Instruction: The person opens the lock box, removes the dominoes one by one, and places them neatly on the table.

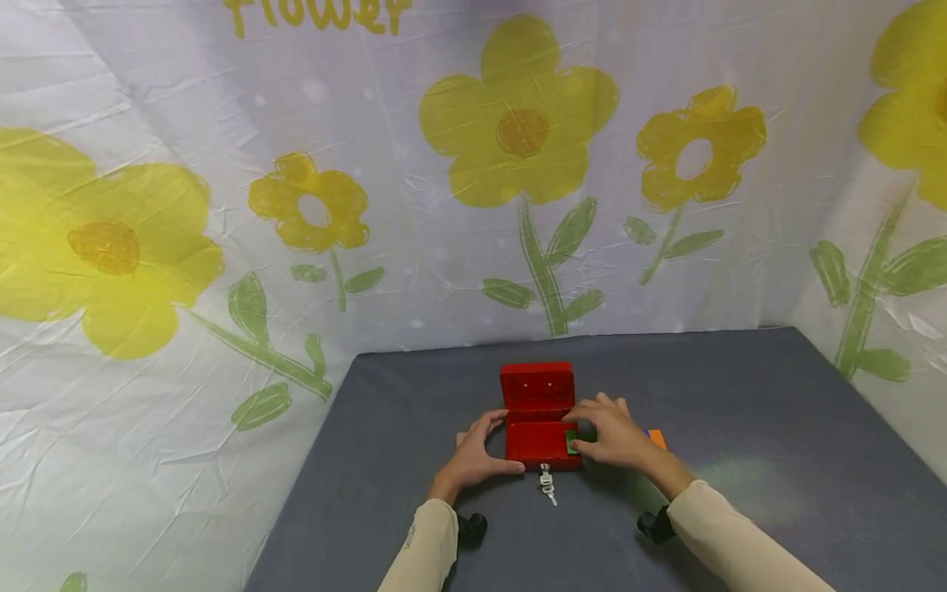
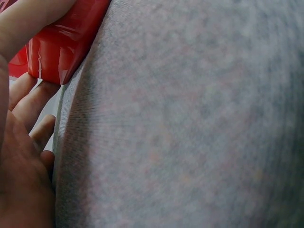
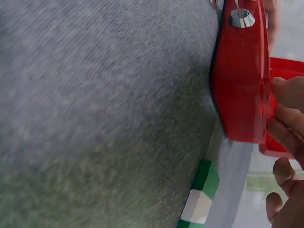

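Observation:
A small red cash box (image 1: 534, 440) lies on the table with its lid raised at the back. Keys (image 1: 547, 483) hang from the lock on its front wall. My left hand (image 1: 477, 460) holds the box by its left end, thumb at the front corner and fingers toward the back. At the right end, my right hand (image 1: 610, 432) reaches over the wall, its thumb and forefinger around a flat green piece (image 1: 571, 442) inside the box. In the right wrist view the fingertips (image 3: 285, 92) stand at the rim of the box, with the piece hidden.
An orange and blue item (image 1: 657, 439) lies on the grey table (image 1: 414, 411), partly behind my right hand. A green and white block (image 3: 198, 199) shows in the right wrist view. A cloth printed with yellow flowers (image 1: 414, 271) hangs behind the table.

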Demonstrator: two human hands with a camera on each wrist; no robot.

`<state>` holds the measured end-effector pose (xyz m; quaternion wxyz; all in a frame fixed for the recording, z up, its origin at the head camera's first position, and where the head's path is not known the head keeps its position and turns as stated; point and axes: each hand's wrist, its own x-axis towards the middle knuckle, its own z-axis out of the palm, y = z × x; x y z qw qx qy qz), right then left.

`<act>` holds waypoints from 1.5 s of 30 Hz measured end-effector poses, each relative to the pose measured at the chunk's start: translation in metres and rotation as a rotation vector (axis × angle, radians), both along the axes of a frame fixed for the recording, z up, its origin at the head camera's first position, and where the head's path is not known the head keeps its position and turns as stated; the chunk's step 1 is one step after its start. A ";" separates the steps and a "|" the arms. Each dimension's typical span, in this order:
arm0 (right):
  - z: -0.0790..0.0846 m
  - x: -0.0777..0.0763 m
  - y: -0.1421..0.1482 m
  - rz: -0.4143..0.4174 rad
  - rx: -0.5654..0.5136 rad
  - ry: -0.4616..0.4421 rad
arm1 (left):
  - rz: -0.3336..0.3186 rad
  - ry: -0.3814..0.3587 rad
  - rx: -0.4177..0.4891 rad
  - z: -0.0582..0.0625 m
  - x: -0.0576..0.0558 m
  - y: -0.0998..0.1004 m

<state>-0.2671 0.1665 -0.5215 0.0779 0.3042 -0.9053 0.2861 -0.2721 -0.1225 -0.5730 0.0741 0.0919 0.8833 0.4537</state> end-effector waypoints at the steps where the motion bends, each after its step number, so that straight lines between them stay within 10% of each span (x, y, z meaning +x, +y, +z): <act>1: 0.000 0.000 -0.001 0.001 0.013 0.000 | 0.002 -0.002 -0.001 0.000 0.000 0.000; 32: 0.013 -0.010 -0.035 -0.117 0.422 0.005 | -0.006 0.021 -0.017 -0.001 0.000 0.000; 45: 0.006 -0.012 -0.039 -0.161 0.410 0.000 | -0.020 0.031 -0.001 -0.001 0.000 0.000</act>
